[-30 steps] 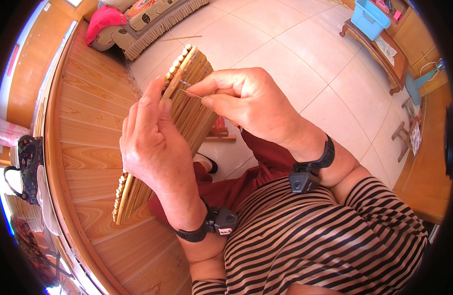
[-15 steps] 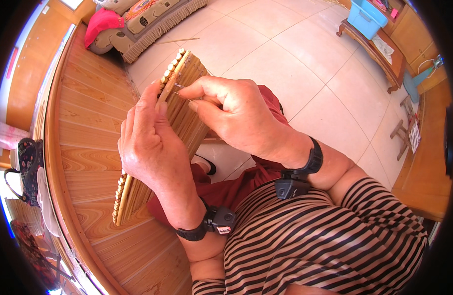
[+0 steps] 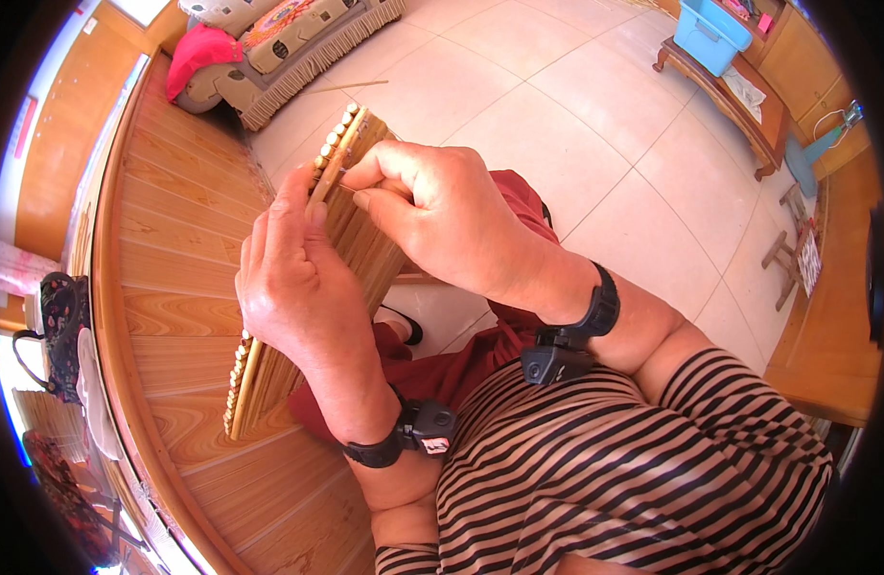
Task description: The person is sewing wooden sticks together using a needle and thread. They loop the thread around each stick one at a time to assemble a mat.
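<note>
A panel of thin bamboo canes [image 3: 351, 225] leans across my lap, tilted, its far end pointing away from me. A flat strip [image 3: 341, 151] runs along its left edge, with the round, pale cane ends [image 3: 329, 150] sticking out beyond it. My left hand [image 3: 303, 278] wraps over this edge, thumb and fingers gripping it. Close to the left fingertips, my right hand [image 3: 442, 206] pinches thumb against index finger at the strip. A fine strand shows faintly at the pinch; whether it is thread or wire I cannot tell.
On my left is a wood-plank surface [image 3: 178, 307] with a raised rim. A patterned sofa [image 3: 298, 48] stands at the far left. A thin stick [image 3: 351, 86] lies on the tiled floor [image 3: 595, 125]. To the right are a low table holding a blue bin [image 3: 710, 38] and a small wooden stool [image 3: 797, 254].
My right hand has moved slightly left, its fingertips closer to the strip; less of the fine strand shows. The panel and my left hand have shifted slightly right.
</note>
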The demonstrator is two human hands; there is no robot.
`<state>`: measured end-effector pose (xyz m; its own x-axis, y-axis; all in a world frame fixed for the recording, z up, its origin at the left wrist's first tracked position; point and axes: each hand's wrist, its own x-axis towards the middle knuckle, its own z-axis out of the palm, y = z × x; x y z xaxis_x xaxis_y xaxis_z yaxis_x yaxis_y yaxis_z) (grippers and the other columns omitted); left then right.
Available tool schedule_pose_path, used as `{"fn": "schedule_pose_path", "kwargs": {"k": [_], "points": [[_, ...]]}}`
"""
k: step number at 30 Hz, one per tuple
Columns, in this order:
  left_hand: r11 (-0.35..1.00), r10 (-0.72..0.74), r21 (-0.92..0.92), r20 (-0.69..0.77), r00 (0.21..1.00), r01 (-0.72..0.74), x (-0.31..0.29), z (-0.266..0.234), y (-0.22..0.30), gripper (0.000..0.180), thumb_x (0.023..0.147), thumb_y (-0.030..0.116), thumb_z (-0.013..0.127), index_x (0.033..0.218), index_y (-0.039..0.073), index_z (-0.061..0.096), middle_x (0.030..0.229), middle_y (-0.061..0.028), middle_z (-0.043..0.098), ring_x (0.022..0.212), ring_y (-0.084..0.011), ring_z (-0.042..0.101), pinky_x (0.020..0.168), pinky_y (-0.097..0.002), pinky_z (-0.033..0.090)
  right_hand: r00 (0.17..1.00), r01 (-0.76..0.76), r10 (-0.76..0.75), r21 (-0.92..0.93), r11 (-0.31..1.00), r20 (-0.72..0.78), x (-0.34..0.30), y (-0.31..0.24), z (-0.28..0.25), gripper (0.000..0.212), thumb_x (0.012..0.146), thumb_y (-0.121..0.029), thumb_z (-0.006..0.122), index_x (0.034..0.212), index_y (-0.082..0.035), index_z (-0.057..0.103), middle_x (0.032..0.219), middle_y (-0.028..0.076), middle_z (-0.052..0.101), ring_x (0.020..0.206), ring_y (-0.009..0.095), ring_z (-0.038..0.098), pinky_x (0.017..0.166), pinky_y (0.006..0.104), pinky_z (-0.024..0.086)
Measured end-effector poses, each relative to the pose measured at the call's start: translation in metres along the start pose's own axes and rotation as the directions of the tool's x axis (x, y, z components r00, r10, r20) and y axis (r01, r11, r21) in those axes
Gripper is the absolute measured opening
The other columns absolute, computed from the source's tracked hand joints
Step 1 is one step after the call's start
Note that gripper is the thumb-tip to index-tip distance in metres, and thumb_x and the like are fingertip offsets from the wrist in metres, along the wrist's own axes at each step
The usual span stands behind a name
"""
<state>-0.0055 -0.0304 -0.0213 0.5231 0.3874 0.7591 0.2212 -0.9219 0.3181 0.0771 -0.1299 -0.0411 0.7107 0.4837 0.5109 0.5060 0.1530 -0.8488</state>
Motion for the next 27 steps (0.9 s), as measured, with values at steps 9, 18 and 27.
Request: {"fn": "schedule_pose_path", "kwargs": {"k": [9, 18, 27], "points": [[0.991, 0.094, 0.088, 0.032, 0.995, -0.097, -0.001, 0.001, 0.008, 0.028, 0.081, 0.009, 0.065, 0.108, 0.013, 0.069, 0.086, -0.0047, 0.066, 0.078, -0.0247, 0.062, 0.07, -0.0367, 0.047, 0.999, 0.039, -0.039, -0.019, 0.999, 0.004, 0.009, 0.005, -0.004, 0.013, 0.085, -0.008, 0.062, 0.091, 0.002, 0.055, 0.076, 0.019, 0.065, 0.068, 0.035, 0.065, 0.06, 0.0391, 0.051], [0.968, 0.175, -0.149, -0.163, 0.971, -0.199, 0.013, -0.053, -0.014, 0.027, 0.082, -0.007, 0.062, 0.107, -0.001, 0.067, 0.094, -0.0132, 0.069, 0.083, -0.0222, 0.064, 0.074, -0.0317, 0.051, 0.949, 0.303, -0.315, -0.336, 0.892, 0.02, 0.015, 0.053, -0.018, 0.055, 0.075, -0.014, 0.074, 0.125, -0.005, 0.051, 0.119, 0.013, 0.058, 0.097, 0.029, 0.061, 0.093, 0.0376, 0.044], [0.999, 0.052, 0.024, -0.221, 0.974, -0.048, -0.098, -0.018, -0.066, 0.05, 0.089, 0.004, 0.062, 0.133, 0.005, 0.038, 0.133, -0.0163, 0.047, 0.118, -0.0354, 0.048, 0.103, -0.0474, 0.038, 0.859, 0.498, -0.493, -0.004, 0.867, 0.139, 0.013, 0.118, 0.005, 0.016, 0.079, -0.004, 0.071, 0.092, -0.013, 0.068, 0.102, 0.005, 0.071, 0.104, 0.024, 0.064, 0.104, 0.0467, 0.036]]}}
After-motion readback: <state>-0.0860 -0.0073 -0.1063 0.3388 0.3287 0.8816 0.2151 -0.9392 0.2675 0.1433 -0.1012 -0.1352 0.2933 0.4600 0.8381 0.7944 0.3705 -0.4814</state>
